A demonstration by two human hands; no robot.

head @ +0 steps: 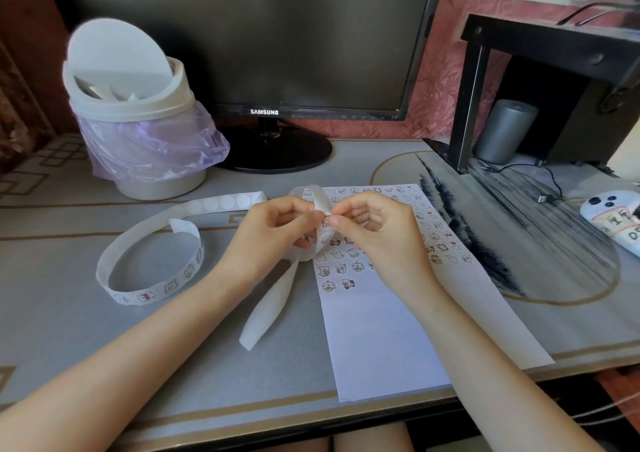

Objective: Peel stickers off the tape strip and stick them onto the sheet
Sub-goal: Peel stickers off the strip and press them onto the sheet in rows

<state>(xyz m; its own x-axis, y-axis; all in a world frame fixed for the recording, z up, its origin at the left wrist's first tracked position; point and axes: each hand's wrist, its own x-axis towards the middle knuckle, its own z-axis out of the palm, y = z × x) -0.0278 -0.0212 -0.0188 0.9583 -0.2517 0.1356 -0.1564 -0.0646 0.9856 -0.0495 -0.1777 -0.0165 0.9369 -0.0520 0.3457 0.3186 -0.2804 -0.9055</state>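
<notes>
Grey desk [104,347]; left hand [273,224] and right hand [375,224] both pinch-tight on tape strip [316,198].

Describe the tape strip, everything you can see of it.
The tape strip is a long white paper-like band. On the left of the table it lies in a loose loop standing on edge, with small cartoon stickers on its outer face. A stretch behind shows blank round patches. It rises into both hands over the left edge of the sheet: the left hand holds it, the right hand pinches it at a sticker. A bare tail drops to the table.
</notes>
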